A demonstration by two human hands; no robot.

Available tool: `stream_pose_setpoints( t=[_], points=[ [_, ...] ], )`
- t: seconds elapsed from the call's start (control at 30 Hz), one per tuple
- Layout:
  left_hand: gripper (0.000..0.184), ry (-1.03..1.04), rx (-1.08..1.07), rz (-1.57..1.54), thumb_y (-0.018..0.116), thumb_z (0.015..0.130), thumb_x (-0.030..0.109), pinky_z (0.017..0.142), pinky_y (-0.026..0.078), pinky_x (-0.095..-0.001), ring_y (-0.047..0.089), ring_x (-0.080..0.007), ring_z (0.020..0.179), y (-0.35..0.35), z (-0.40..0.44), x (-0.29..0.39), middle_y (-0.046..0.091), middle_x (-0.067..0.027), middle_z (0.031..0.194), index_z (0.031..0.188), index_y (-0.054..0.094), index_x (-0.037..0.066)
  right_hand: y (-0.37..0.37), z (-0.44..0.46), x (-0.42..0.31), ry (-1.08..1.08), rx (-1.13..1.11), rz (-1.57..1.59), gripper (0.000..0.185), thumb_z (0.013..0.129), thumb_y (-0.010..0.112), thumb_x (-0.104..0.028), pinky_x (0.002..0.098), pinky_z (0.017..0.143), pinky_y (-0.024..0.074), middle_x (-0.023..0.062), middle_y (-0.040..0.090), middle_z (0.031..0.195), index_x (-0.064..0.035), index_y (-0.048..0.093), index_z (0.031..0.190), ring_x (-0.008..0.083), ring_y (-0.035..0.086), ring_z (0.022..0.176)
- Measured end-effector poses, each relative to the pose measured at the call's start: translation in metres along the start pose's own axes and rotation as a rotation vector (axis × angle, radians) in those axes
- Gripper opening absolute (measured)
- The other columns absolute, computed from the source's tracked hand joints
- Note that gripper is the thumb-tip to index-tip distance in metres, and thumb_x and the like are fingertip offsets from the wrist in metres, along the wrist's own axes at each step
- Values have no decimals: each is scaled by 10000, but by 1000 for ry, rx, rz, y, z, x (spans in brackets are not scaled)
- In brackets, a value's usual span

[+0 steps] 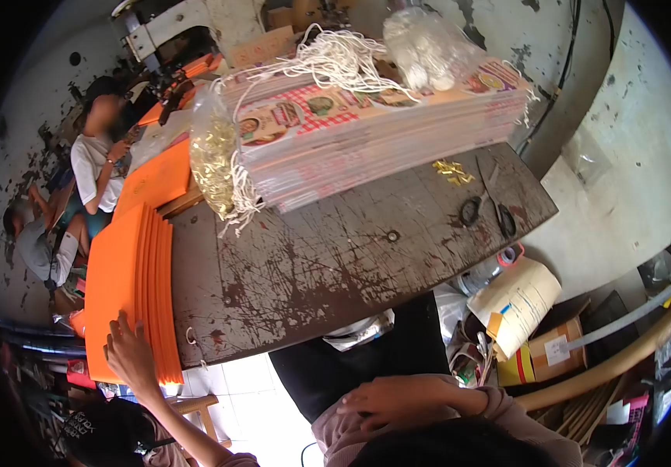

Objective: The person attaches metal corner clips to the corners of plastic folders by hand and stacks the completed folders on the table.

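Note:
My left hand (129, 354) reaches out to the left, its fingers spread on the top face of a stack of flat orange pieces (137, 292) at the table's left end. The stack's layered edges face right. Lying flat across my lower body, my right hand (386, 398) has its fingers stretched out and holds nothing. Scissors with black handles (493, 210) rest partly open on the worn brown table (335, 257). Beside them is a small pile of gold-coloured pieces (454, 172).
Printed sheets in clear plastic (382, 148) form a tall stack at the table's back, topped with white cords (343, 58). A bag of gold pieces (212, 159) leans beside it. People sit at left; a black cap (106, 434) shows below. Cardboard (514, 307) stands right.

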State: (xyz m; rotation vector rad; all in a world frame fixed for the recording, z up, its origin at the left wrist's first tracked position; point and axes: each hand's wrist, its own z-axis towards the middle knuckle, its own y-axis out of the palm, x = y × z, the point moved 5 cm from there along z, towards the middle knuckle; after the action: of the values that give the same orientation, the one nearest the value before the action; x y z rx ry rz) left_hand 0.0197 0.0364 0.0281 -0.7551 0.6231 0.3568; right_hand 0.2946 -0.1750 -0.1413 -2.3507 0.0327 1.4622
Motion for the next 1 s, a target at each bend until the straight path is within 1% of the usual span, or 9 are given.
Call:
stream_pose_setpoints(
  t=[0.07, 0.17, 0.27, 0.33, 0.43, 0.53, 0.67, 0.8, 1.0],
  points=[
    [298, 23, -38, 85, 569, 829, 414, 453, 471, -307, 602, -191, 548, -3, 11, -9, 585, -68, 790, 983, 581, 159, -3, 1, 33, 12, 613, -255, 481, 859, 543, -413, 439, 1027, 302, 89, 452, 1317, -165, 462, 1262, 182, 411, 1236],
    [252, 109, -201, 107, 536, 859, 375, 453, 469, -308, 592, -165, 550, 3, 1, 9, 578, -44, 795, 964, 575, 149, 23, -62, 119, 56, 907, -911, 469, 851, 533, -431, 429, 1027, 309, 43, 432, 1349, -170, 506, 1240, 191, 391, 1255],
    [219, 255, -265, 216, 492, 893, 311, 462, 467, -313, 588, -143, 548, 6, 11, -3, 577, -17, 776, 1004, 575, 141, 5, -151, 200, 614, 1104, -712, 525, 777, 602, -308, 432, 1025, 319, 115, 297, 1437, -155, 490, 1266, 343, 348, 1278],
    [237, 230, -272, 200, 479, 896, 247, 527, 471, -327, 605, -174, 636, 15, 13, -25, 592, -61, 822, 1083, 523, 109, 23, -201, 298, 1002, 1825, -275, 452, 829, 591, -199, 448, 1010, 318, 271, 403, 1308, -23, 476, 1229, 422, 371, 1222],
    [240, 45, -262, 0, 468, 893, 130, 636, 473, -341, 586, -253, 671, -3, 30, -53, 595, -111, 778, 1110, 460, 26, 28, -227, 307, 828, 2340, 125, 274, 875, 520, -136, 416, 870, 440, 273, 521, 1155, 11, 543, 1106, 403, 537, 1029],
    [213, -106, -393, 33, 466, 892, 119, 585, 472, -314, 561, -259, 606, -19, 50, -66, 571, -116, 749, 1082, 461, 22, 29, -191, 282, 740, 2111, 27, 264, 860, 548, -122, 407, 800, 465, 231, 572, 1066, 31, 535, 1075, 386, 580, 921],
    [278, 40, -75, 261, 547, 869, 182, 555, 469, -343, 574, -235, 555, -29, 31, -42, 591, -54, 729, 1093, 474, 35, 52, -130, 262, 783, 1837, -110, 260, 802, 602, -127, 457, 832, 433, 264, 534, 1070, -7, 567, 1030, 446, 523, 981],
    [212, 193, 70, 311, 447, 924, 272, 456, 451, -317, 578, -127, 523, -50, 42, -5, 558, 6, 699, 1032, 579, 147, 58, -110, 269, 718, 2010, 190, 235, 808, 565, -67, 381, 650, 475, 165, 592, 938, -54, 575, 1043, 268, 623, 734],
    [203, 163, 7, 429, 506, 908, 273, 450, 422, -313, 556, -148, 498, -144, 76, -20, 565, 4, 628, 1026, 595, 134, 40, -128, 291, 765, 1882, 354, 162, 786, 568, -62, 392, 664, 493, 199, 597, 878, -13, 606, 936, 308, 624, 718]
  ],
)
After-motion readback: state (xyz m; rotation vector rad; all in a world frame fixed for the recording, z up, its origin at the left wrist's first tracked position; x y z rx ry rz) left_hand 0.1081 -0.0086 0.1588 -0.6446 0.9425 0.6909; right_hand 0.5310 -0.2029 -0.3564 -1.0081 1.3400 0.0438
